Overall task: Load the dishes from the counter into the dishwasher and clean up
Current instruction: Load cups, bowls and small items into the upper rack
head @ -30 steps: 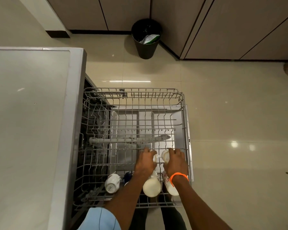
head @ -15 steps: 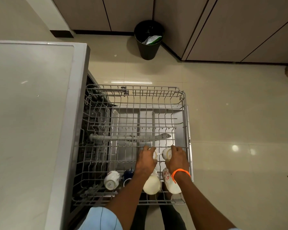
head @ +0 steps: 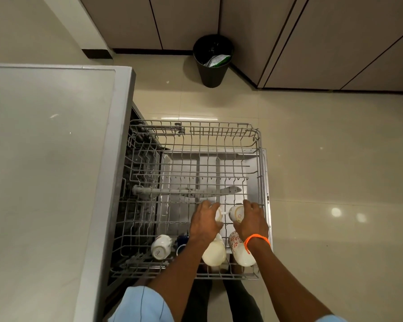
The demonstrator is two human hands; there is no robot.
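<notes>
Loading the pulled-out dishwasher rack (head: 258,145): left hand (head: 205,223) curled over a white cup (head: 219,213), right hand (head: 251,223) gripping a second cup (head: 236,213), side by side at the rack's near right; three upturned mugs (head: 161,247) nearer.

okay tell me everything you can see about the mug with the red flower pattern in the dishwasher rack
The mug with the red flower pattern is white or cream, apparently ceramic, with small red-orange flowers on its side. It lies tipped in the near right corner of the grey wire rack, its plain pale base toward the camera. The right hand, its wrist wearing an orange band, reaches over it and hides part of it. A plain cream mug sits close on its left. No handle shows.
</notes>
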